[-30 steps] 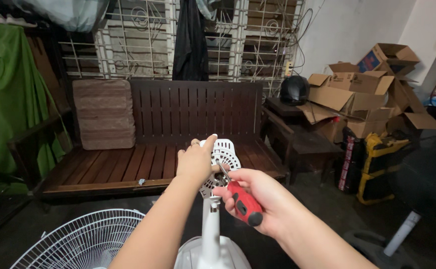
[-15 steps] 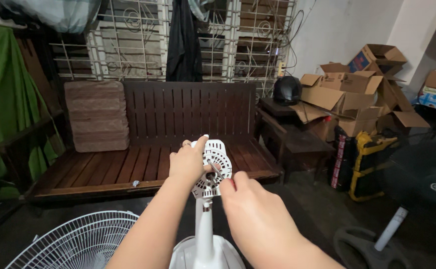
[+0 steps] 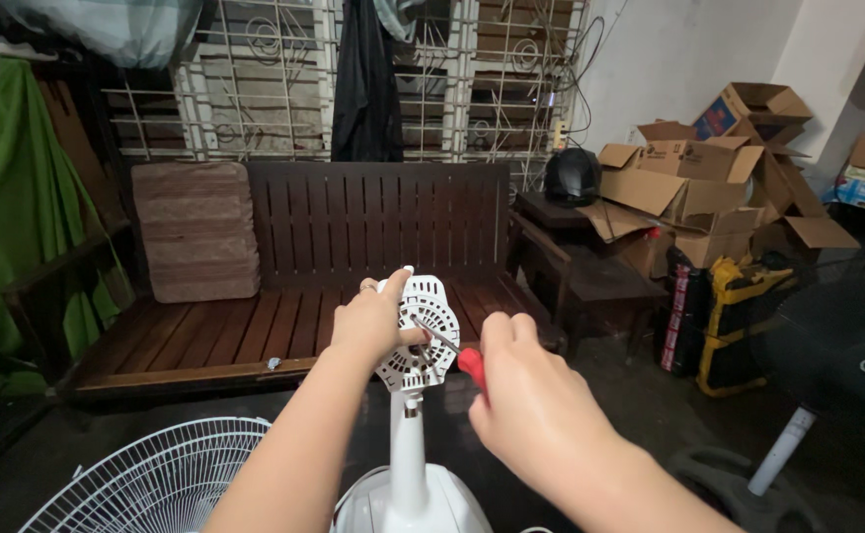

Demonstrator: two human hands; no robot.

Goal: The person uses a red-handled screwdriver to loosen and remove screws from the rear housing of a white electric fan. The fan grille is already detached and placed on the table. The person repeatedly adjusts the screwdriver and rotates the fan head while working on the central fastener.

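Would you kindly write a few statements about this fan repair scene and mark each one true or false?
1. The left hand grips the white motor housing. True.
2. The right hand holds a screwdriver with a blue handle. False: the handle is red.
3. The fan grille lies at lower left. True.
4. The bench is white metal. False: it is dark slatted wood.
5. A black helmet sits on the side table. True.

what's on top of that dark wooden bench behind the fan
A stack of brown cushions leans on the wooden bench at its left end. The left hand and white fan housing cover part of the seat.
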